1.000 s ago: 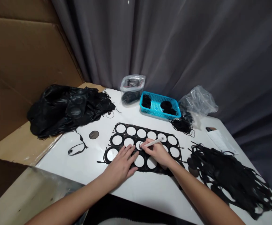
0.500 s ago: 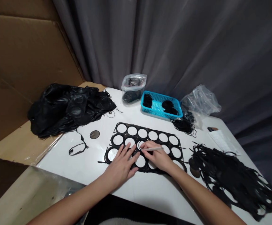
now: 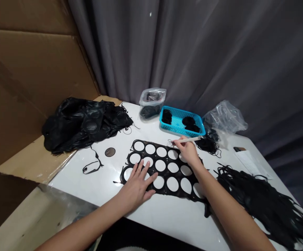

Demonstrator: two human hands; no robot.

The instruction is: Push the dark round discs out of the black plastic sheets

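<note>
A black sheet with rows of round holes (image 3: 154,157) lies on the white table. My left hand (image 3: 137,184) rests on its lower left part, fingers spread, palm down. Beyond the sheet's top edge, my right hand (image 3: 189,151) grips a slim white pen-like tool (image 3: 190,139), its rear end pointing right. A thin black loop (image 3: 170,142) shows by the right fingertips; whether they hold it too, I cannot tell. The forearm and hand cover some holes on the right side.
A blue basket (image 3: 181,122) with black bundles stands behind, between a clear plastic bag (image 3: 153,104) and a crumpled one (image 3: 227,118). Black sheets (image 3: 80,125) are heaped at left, black strips (image 3: 258,198) at right. A dark disc (image 3: 110,152) lies left of the sheet.
My right hand has moved from a middle-row hole up and right past the sheet's top edge, with the tool and a thin loop at its fingertips. The left hand stays on the sheet.
</note>
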